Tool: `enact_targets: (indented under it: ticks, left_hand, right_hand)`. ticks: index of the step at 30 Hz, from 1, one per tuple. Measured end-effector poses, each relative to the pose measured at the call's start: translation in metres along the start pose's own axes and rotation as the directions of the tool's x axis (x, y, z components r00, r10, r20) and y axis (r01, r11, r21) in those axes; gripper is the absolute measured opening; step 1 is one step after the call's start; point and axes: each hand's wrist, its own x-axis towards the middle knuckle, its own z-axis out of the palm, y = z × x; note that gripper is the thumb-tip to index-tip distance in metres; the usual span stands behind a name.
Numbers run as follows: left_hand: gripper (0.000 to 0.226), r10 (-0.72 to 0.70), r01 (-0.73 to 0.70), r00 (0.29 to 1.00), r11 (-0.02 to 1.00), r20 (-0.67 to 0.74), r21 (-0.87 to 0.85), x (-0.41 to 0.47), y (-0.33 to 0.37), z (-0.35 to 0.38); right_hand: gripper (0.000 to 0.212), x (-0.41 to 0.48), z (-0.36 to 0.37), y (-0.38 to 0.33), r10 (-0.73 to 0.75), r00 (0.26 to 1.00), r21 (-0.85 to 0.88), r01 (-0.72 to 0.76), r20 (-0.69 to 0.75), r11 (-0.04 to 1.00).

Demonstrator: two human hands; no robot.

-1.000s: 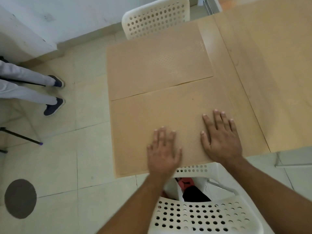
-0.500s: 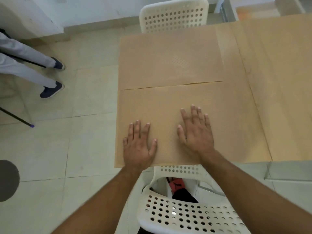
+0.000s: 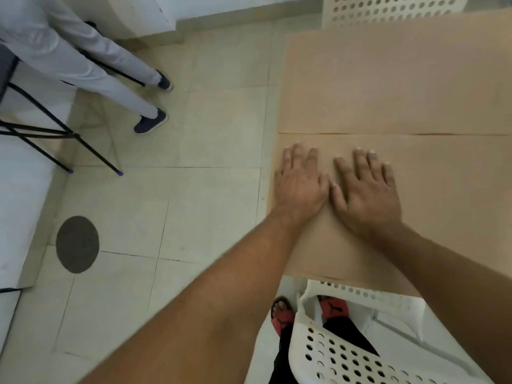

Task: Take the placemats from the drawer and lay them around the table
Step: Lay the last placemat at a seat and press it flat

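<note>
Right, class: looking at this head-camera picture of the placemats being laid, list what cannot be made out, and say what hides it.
- The far placemat: its right end is cut off by the picture's right edge.
- The near placemat: partly covered by the left hand, the right hand and both forearms.
- The drawer: outside the head view.
- The far chair: cut off by the top edge.
- The bystander: only the legs show.

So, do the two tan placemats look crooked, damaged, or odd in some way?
Nothing stands out. The near tan placemat lies flat under both hands, left and right, edge to edge with the far tan placemat, with no visible tear or curl.
</note>
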Motion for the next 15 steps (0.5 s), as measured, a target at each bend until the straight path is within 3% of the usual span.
enact_targets:
  ticks: [3, 9, 15]
  left_hand:
    - [0.062, 0.0, 0.001, 1.0, 1.0, -0.022, 0.017, 0.004, -0.001, 0.006]
    - [0.057, 0.01, -0.01, 1.0, 1.0, -0.028, -0.008, -0.118, 0.002, 0.037]
    - [0.054, 0.005, 0.001, 0.998, 0.996, 0.063, -0.091, -0.058, 0.022, 0.019]
  right_hand:
    - [0.063, 0.001, 0.002, 0.001, 0.007, 1.0, -0.007, -0.007, 0.007, 1.0]
    - [0.066, 0.001, 0.002, 0.003, 0.001, 0.999, -0.009, -0.001, 0.035, 1.0]
    - [0.064, 0.003, 0.001, 0.004, -0.002, 0.999, -0.031, 0.003, 0.045, 1.0]
